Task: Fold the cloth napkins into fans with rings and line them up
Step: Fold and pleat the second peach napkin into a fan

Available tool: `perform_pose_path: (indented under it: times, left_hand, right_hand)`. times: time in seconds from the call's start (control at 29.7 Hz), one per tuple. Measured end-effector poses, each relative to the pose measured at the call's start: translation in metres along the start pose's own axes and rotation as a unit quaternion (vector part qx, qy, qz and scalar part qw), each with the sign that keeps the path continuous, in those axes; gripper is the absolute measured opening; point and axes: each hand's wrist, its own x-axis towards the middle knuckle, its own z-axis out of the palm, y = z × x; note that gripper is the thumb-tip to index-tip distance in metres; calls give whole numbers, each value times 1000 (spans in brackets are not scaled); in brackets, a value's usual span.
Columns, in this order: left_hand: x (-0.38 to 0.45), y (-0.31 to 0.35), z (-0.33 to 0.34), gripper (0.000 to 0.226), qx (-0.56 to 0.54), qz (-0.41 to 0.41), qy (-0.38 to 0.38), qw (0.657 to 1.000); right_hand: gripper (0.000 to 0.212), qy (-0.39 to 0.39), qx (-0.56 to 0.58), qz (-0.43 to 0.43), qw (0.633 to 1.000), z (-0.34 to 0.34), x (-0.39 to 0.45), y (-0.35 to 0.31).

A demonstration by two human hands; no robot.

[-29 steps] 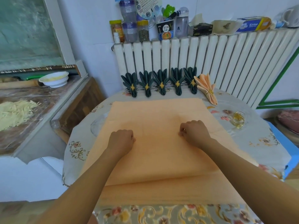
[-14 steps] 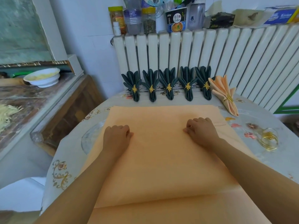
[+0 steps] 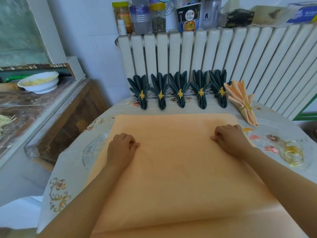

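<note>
Head view, left to right: the left hand and right hand rest knuckles-up on the peach napkin, fingers curled under; whether they pinch cloth I cannot tell. It lies flat mid-tabletop, soft and matte, its near part overhanging the near edge. If the hands pull unevenly, the pleats could skew or the cloth slide off the slick tablecloth. Along the far edge stand five dark green fans and one peach fan; thin gold rings sit near the right edge.
</note>
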Motion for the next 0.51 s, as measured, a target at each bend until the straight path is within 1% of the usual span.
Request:
perform_pose_path:
  times: [0.13,0.3,0.4,0.51]
  left_hand:
    - [-1,-1,1,15,-13,-36,-3,999]
    - [2,-1,-1,14,9,-34,-20,999]
    - [5,2,-3,14,20,-35,-35,999]
    - [7,5,-4,13,16,-47,-39,998]
  right_hand:
    - [22,-2,10,3,1000,-3,-3,6]
    - [18,6,-29,28,999,-7,-9,21]
    - [15,-6,15,61,998,-6,-9,17]
    - [15,-20,25,88,996,-8,-8,12]
